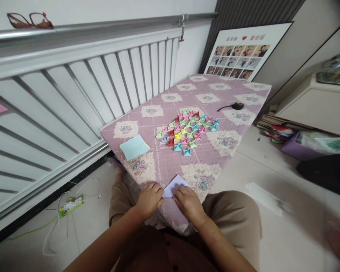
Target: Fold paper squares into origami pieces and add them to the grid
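A light purple sheet of paper (175, 186), folded to a triangle-like shape, lies on the table's near end between my hands. My left hand (151, 198) has its curled fingers at the paper's left corner, gripping or pressing it. On the lower right edge rest the fingers of my right hand (188, 202), bent down over the paper. Farther up the table stand rows of small folded paper pieces (184, 130) in red, pink, green, blue and yellow. Left of them lies a stack of square paper sheets (134, 147), light blue on top.
A purple floral cloth covers the table (164, 158). Toward its far right lies a black round object with a strap (237, 106). A white radiator (116, 83) borders the left side. On the floor at left is a power strip (71, 205) with cables. Glasses (30, 20) sit on the pipe.
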Demonstrator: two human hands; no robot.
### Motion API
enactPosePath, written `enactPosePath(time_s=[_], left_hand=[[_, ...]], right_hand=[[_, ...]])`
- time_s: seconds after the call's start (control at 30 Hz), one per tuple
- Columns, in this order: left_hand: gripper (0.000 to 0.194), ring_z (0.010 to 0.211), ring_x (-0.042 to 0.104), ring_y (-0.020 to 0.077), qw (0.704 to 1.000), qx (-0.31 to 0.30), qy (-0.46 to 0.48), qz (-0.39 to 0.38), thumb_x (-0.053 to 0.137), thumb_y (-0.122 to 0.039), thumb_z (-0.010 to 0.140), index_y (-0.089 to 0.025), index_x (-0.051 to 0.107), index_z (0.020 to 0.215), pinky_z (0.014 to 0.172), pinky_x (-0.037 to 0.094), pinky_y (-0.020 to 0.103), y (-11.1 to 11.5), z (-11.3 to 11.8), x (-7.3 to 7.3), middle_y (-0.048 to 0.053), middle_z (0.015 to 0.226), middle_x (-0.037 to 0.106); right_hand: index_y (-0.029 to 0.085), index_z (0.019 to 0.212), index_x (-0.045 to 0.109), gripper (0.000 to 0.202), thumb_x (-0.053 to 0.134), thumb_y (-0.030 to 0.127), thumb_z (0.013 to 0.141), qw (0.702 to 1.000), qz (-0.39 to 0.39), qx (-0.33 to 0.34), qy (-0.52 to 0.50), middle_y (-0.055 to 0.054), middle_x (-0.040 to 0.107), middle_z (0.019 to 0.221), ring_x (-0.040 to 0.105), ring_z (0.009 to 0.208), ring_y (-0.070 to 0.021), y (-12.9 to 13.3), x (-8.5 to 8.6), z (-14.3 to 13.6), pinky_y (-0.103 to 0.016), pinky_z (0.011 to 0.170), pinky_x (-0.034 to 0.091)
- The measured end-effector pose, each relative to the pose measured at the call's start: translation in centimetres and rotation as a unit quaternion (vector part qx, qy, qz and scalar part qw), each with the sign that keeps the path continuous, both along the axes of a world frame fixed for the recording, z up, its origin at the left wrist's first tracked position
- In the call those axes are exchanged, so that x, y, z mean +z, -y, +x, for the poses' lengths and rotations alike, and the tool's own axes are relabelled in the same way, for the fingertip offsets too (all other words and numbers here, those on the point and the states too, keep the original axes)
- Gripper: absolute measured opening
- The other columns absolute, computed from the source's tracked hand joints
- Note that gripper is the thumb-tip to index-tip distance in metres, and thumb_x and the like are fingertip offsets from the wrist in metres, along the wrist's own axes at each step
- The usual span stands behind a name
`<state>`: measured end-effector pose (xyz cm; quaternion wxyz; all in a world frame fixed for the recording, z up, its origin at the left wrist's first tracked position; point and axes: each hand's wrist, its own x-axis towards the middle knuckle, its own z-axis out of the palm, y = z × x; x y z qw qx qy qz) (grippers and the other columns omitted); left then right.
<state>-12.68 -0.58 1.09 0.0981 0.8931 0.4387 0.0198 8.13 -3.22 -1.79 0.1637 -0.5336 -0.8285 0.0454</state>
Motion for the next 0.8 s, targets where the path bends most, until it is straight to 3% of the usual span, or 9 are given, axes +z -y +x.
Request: enactPosePath(time_s=[0.17,0.27,0.37,0.47,0.53,0.63,0.73,0.8], left_hand=[[0.013,0.101,0.052,0.0233,0.999,-0.001,-0.015,0.040,0.052,-0.028,0.092,-0.021,0.062,0.097,0.086,0.042,0.038,-0.3,0.6,-0.7,0.005,0.105,0.061],[0.013,0.096,0.054,0.0220,0.999,0.008,0.005,0.050,0.051,-0.023,0.092,-0.021,0.064,0.093,0.084,0.043,0.037,-0.5,0.7,-0.4,0.003,0.102,0.063],[0.014,0.094,0.056,0.0211,0.995,0.015,0.074,0.061,0.051,-0.023,0.092,-0.022,0.065,0.091,0.083,0.045,0.036,-0.9,0.7,1.1,0.002,0.101,0.065],[0.016,0.096,0.057,0.0202,0.975,0.024,0.196,0.097,0.049,-0.019,0.092,-0.021,0.065,0.093,0.087,0.046,0.036,-1.5,0.6,3.3,0.004,0.103,0.065],[0.017,0.100,0.057,0.0195,0.946,0.064,0.290,0.130,0.048,-0.017,0.091,-0.020,0.062,0.100,0.091,0.046,0.036,-2.0,0.4,4.6,0.006,0.105,0.064],[0.020,0.102,0.056,0.0183,0.903,0.135,0.378,0.155,0.047,-0.015,0.090,-0.019,0.059,0.105,0.094,0.045,0.035,-2.3,0.0,5.3,0.007,0.105,0.063],[0.019,0.101,0.056,0.0179,0.911,0.138,0.370,0.120,0.045,-0.016,0.090,-0.019,0.060,0.102,0.094,0.045,0.034,-1.5,-0.1,4.6,0.006,0.104,0.063],[0.019,0.102,0.055,0.0191,0.937,0.111,0.324,0.073,0.049,-0.020,0.088,-0.019,0.061,0.103,0.094,0.045,0.035,-0.4,0.2,3.5,0.006,0.105,0.063]], right_hand=[[0.020,0.079,0.063,0.019,0.051,0.026,0.093,0.999,0.036,0.016,0.031,-0.005,0.059,0.079,0.052,0.079,-0.0204,-0.3,0.1,0.1,-0.032,0.073,0.040],[0.020,0.079,0.063,0.021,0.049,0.027,0.093,0.999,0.039,0.016,0.024,-0.005,0.059,0.079,0.053,0.079,-0.0203,-0.3,0.7,-0.2,-0.032,0.072,0.040],[0.020,0.083,0.064,0.022,0.045,0.025,0.094,0.999,0.025,0.015,-0.029,-0.006,0.060,0.080,0.054,0.078,-0.0203,-0.3,1.9,-0.8,-0.032,0.071,0.042],[0.019,0.082,0.062,0.024,0.042,0.027,0.094,0.985,-0.023,-0.012,-0.171,-0.005,0.060,0.078,0.055,0.076,-0.0191,-0.6,3.4,-1.4,-0.031,0.071,0.044],[0.020,0.080,0.060,0.022,0.046,0.033,0.091,0.949,-0.078,-0.059,-0.298,-0.003,0.060,0.075,0.056,0.072,-0.0175,-1.1,4.1,-1.5,-0.029,0.067,0.044],[0.022,0.079,0.054,0.023,0.053,0.045,0.083,0.853,-0.183,-0.148,-0.465,0.002,0.055,0.063,0.052,0.057,-0.0145,-1.9,4.1,-1.2,-0.026,0.055,0.042],[0.023,0.087,0.049,0.029,0.058,0.048,0.075,0.771,-0.260,-0.209,-0.543,0.005,0.055,0.058,0.049,0.047,-0.0135,-2.3,3.0,-0.6,-0.026,0.046,0.040],[0.024,0.091,0.045,0.030,0.058,0.045,0.074,0.762,-0.271,-0.234,-0.539,0.004,0.058,0.058,0.050,0.046,-0.0145,-2.3,2.1,-0.3,-0.027,0.045,0.041]])
